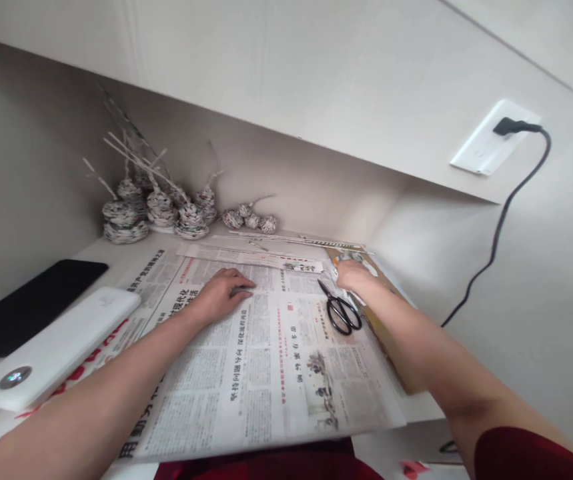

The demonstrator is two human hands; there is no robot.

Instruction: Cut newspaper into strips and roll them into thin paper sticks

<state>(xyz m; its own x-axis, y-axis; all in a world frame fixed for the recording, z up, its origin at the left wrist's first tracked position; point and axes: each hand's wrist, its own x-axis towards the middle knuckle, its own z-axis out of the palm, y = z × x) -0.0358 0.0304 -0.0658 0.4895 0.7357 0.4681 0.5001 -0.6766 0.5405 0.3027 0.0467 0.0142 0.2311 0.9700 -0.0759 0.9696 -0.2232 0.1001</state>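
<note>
My left hand rests on a newspaper sheet, its fingers loosely curved and the thumb a little apart from them. A dark patch shows between thumb and fingers; it looks like shadow. Farther right, my right hand reaches to the back edge of the newspaper, fingers closed down among small white and orange bits. What they hold is hidden. Black-handled scissors lie on the newspaper just below that hand. Cut newspaper strips lie between and beyond both hands.
Several woven paper gourds and small woven balls stand at the back wall. Thin paper rods lie before them. At left are a white power bank and a black tablet-like slab. A brown board and power cord are right.
</note>
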